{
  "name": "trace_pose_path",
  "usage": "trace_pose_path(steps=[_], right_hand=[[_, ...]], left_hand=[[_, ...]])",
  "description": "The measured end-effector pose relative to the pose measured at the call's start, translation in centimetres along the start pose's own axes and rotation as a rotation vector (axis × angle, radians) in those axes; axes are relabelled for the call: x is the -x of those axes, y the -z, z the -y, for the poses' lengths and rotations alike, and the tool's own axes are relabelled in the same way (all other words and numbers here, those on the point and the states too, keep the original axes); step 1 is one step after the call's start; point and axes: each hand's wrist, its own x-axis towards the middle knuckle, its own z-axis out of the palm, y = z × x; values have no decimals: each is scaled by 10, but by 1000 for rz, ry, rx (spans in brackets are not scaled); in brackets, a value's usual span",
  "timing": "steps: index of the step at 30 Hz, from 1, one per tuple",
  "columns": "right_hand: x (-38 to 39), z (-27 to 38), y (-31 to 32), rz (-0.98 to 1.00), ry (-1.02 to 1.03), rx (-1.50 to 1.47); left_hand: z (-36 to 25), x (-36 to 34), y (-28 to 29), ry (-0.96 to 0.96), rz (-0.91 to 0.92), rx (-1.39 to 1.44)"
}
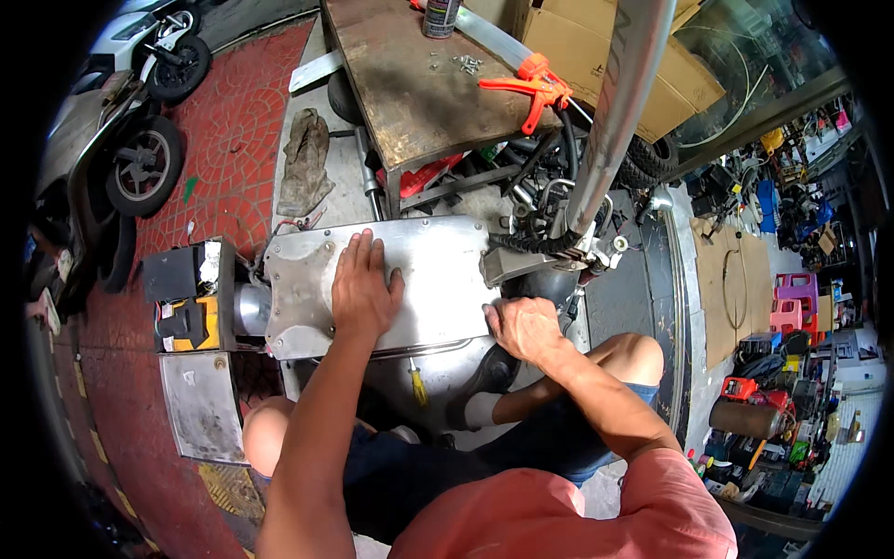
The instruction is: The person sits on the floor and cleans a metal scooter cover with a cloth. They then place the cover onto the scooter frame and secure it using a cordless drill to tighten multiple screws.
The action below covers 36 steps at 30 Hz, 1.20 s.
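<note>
A silvery metal plate (pixel 438 270) with screws along its rim covers the long deck of what looks like an electric scooter. My left hand (pixel 365 284) lies flat on the plate, fingers stretched out and pointing away from me. At the plate's right end, my right hand (pixel 529 328) is closed, its thumb side against the edge. What its curled fingers hold, if anything, is hidden. The scooter's steering stem (pixel 622 121) rises beyond that hand, with a black cable bundle at its base. A yellow-handled screwdriver (pixel 418 385) lies just in front of the deck.
A worn workbench (pixel 419 84) stands ahead, bearing an orange caulking gun (pixel 535 88), small screws (pixel 467 64) and a spray can (pixel 440 17). Left of the deck sits an open box (pixel 193 321) with yellow-and-black parts. Parked scooters (pixel 140 168) line the left; tools crowd the right.
</note>
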Motion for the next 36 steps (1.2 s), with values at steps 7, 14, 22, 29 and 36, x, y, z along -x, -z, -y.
trace_pose_path(steps=[7, 14, 22, 29, 36], right_hand=[[-67, 42, 63, 99, -259, -317], [-288, 1, 62, -510, -440, -553], [-390, -87, 40, -545, -580, -368], [-403, -96, 32, -445, -501, -159], [-399, -87, 44, -449, -549, -227]], left_hand=[[11, 1, -15, -37, -40, -52], [5, 0, -4, -84, -70, -30], [8, -2, -9, -83, -136, 79], [8, -1, -6, -78, -152, 87], [9, -2, -5, -59, -124, 98]])
